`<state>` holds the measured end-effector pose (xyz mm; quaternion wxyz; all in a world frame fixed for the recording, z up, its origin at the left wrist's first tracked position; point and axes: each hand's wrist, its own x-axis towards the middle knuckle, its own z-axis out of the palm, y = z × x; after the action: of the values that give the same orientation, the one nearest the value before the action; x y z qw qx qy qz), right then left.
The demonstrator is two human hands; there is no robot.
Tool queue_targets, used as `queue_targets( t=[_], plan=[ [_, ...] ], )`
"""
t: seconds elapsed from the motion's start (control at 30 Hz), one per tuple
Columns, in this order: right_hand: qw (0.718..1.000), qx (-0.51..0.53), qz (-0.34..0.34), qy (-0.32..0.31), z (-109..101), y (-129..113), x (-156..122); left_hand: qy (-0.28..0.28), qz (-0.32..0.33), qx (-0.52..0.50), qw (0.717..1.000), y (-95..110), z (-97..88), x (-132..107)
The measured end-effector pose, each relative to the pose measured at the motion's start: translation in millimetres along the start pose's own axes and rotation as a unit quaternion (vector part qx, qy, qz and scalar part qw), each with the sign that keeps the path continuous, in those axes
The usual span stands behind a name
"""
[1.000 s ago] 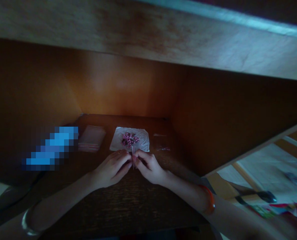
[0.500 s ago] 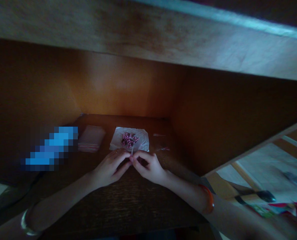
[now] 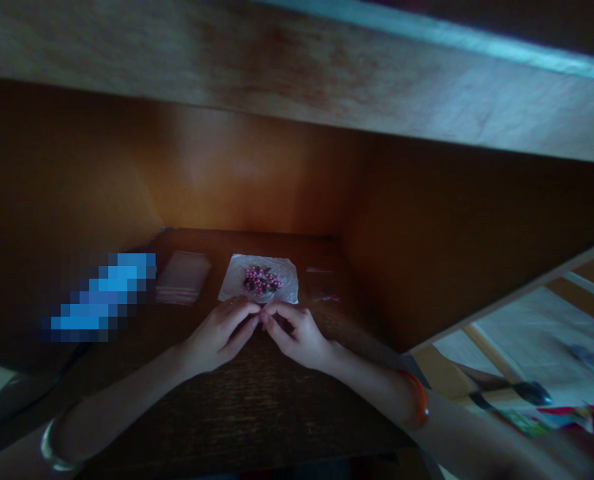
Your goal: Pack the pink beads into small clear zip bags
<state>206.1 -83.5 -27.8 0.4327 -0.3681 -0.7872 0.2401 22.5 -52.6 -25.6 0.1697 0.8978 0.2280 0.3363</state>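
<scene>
Surface: dark wooden desk, set in a wooden cubby with an orange-lit back panel and a pale wooden shelf board overhead.

Left hand: left hand at the desk's middle, fingers curled and narrow, tips meeting the right hand's fingertips just below the paper.

Right hand: right hand mirrors it, thumb and fingertips pinched narrow. Something small may be held at the pinch, but it is too small and dark to tell.

Main item: cluster of pink beads lying on a crumpled white paper sheet, just ahead of the fingertips, not touching them as far as can be seen.

Wrists: silver bangle on left wrist area; orange bangle on right forearm.

Nearby: clear plastic packet left of the paper; smaller clear bag to its right, with a pinkish bit inside.

Far left: blue object, pixelated, cannot tell what it is.

Lower right: past the cubby edge, pale paper and a black-handled item, blurred.
</scene>
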Motion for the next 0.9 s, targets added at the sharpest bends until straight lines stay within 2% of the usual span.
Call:
queue_targets(
  t=[0.27, 0.47, 0.57, 0.67, 0.9],
  plan=[
    [0.999, -0.024, -0.025, 0.004, -0.3, 0.3, -0.5, 0.012, 0.014, 0.054, 0.998, 0.1, -1.4, 0.7],
    [0.997, -0.046, -0.056, 0.028, 1.6, 2.0, 0.6, 0.025, 0.056, 0.148, 0.987, 6.4, -1.2, 3.9],
    [0.993, -0.073, -0.076, 0.050, 3.7, 2.5, 0.4, 0.048, 0.064, 0.188, 0.979, 9.0, -0.6, 4.4],
    [0.989, -0.112, -0.069, 0.068, 5.2, 2.7, -0.5, 0.084, 0.054, 0.208, 0.973, 9.5, -1.2, 4.2],
    [0.974, -0.165, -0.048, 0.150, 3.6, 2.3, -0.1, 0.152, 0.024, 0.196, 0.968, 7.1, -5.1, 2.1]
  ],
)
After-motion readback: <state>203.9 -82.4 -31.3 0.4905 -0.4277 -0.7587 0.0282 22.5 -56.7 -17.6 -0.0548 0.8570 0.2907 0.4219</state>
